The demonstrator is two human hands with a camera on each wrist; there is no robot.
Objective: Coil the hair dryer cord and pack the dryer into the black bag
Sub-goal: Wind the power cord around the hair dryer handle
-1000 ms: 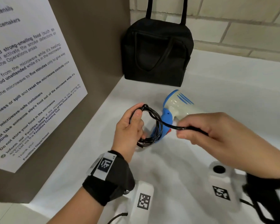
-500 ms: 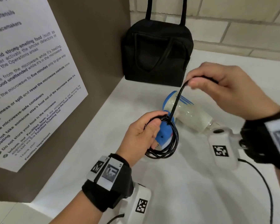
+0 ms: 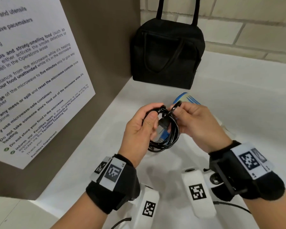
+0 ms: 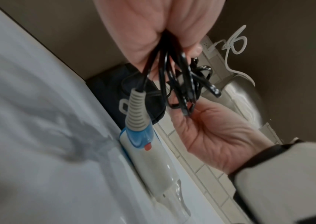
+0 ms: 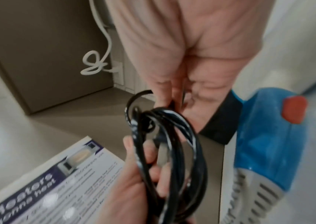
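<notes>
The black cord (image 3: pixel 169 138) hangs in several loops from my left hand (image 3: pixel 139 128), which grips the bundle at its top, above the white counter (image 3: pixel 238 100). My right hand (image 3: pixel 195 119) pinches the cord's end loop (image 3: pixel 174 108) right beside the left fingers. The black plug (image 3: pixel 163 123) shows inside the coil. The white and blue hair dryer (image 4: pixel 149 153) lies on the counter under both hands, mostly hidden in the head view (image 3: pixel 186 97). Its blue handle with a red switch (image 5: pixel 268 136) is close in the right wrist view. The black bag (image 3: pixel 168 53) stands upright at the back corner.
A brown panel (image 3: pixel 106 38) with a printed notice (image 3: pixel 31 71) walls off the left side. A tiled wall (image 3: pixel 246 30) runs behind the counter. A white cable (image 5: pixel 95 63) plugged into a wall socket shows in the wrist views.
My right hand has come down from near the bag to the coil, bringing the last stretch of cord to my left hand. The coil has gained a loop.
</notes>
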